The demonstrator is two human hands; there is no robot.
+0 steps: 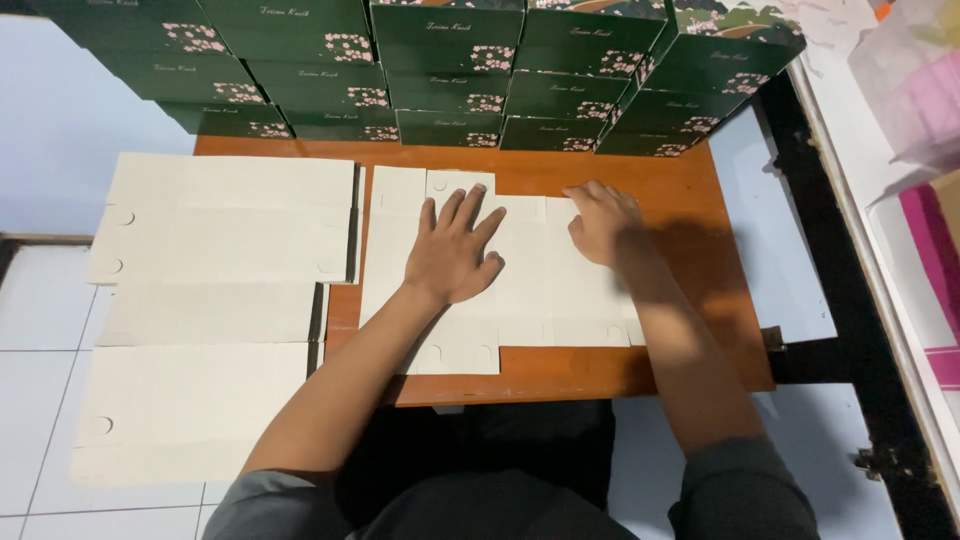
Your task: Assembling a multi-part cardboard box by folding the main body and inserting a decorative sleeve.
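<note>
On the orange-brown wooden table, an unfolded flat cream cardboard box blank is pressed down by the left hand, fingers spread flat; the right hand is laid loosely curled on its upper right part, nothing grasped. Stacked dark green floral boxes are ranged behind; a pile of cream flat blanks lies to the left.

Green boxes with pink blossom print stand stacked in rows across the top of the frame, on the far edge of the orange-brown counter. A pile of flat cream blanks fills the left half, overhanging the counter's left edge. White floor tiles show lower left. A pink and white object, partly cropped, sits upper right.
</note>
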